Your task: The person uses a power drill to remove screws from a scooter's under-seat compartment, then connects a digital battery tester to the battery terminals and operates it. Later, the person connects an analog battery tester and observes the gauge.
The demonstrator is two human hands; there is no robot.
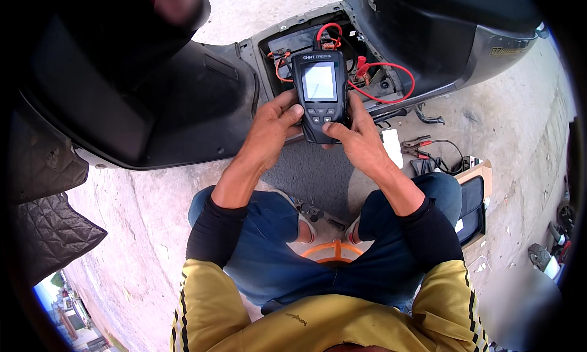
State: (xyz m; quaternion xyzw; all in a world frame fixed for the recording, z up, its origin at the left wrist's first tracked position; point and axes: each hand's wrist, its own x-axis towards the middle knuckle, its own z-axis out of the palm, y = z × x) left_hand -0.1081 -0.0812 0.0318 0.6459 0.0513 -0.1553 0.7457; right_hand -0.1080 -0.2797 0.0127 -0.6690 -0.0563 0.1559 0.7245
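Note:
Both my hands hold a black handheld battery tester (320,127) with a lit white screen, upright over the edge of an electric scooter's open floor compartment (264,49). My left hand (273,121) grips its left side, thumb along the edge. Around the right side wraps my right hand (361,135), its thumb on or just over the lower buttons. A red test lead (414,83) loops out to the right from a red clip (362,64) inside the compartment. Batteries and wiring (282,53) show behind the tester, which partly hides them.
The scooter's seat body (422,40) rises at the right, its front panel (140,107) at the left. On the ground at the right lie clamps with red and black handles (417,142), a white paper (392,148) and an open cardboard box (487,179). An orange stool (336,251) shows between my legs.

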